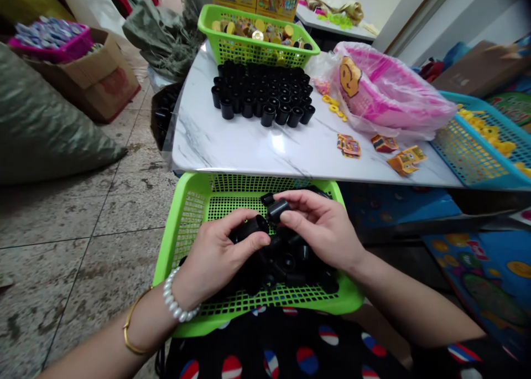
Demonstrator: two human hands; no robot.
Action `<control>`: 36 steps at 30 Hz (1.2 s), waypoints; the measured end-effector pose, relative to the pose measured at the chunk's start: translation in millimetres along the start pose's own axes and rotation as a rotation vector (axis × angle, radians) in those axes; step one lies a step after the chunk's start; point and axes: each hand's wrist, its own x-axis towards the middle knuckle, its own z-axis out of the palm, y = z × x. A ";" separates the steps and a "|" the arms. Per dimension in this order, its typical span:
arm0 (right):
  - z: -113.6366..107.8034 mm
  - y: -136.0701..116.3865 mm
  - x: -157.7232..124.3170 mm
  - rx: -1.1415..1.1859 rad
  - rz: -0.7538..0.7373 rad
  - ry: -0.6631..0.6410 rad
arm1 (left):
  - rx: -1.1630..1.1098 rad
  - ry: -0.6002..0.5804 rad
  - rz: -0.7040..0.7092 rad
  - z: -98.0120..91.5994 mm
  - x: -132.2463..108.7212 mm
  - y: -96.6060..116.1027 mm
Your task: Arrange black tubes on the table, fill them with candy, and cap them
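My left hand (226, 249) is closed around a black plastic cup (250, 228), its open end turned to the right. In my right hand (317, 224), thumb and fingers pinch a second black cup (277, 210), tilted toward the first one. The two cups are close together; I cannot tell whether they touch. Both hands are above a green plastic basket (166, 257) on the lap, which holds a heap of loose black cups (286, 261). Several black cups (267, 115) stand in tight rows on the table beyond.
On the white table (249, 146) stand a green basket of yellow-topped pieces (207, 22), a pink basket in clear plastic (390, 113) and small orange packets (349, 145). A blue basket of yellow pieces (464, 157) is at right. A full sack (50, 130) lies on the floor at left.
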 end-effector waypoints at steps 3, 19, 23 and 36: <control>1.5 -1.2 -2.0 -0.025 -0.029 -0.022 | -0.001 0.005 0.011 0.6 0.0 -0.8; 4.4 7.6 -8.4 -0.443 -0.336 -0.147 | -0.012 0.004 0.102 4.2 -4.0 -4.8; -3.5 7.3 -2.5 -0.558 -0.444 -0.404 | -0.070 -0.076 0.052 5.0 -4.9 -7.5; 3.6 19.8 17.5 -1.023 -0.376 -0.740 | -0.420 0.074 -0.232 -21.8 -27.2 5.1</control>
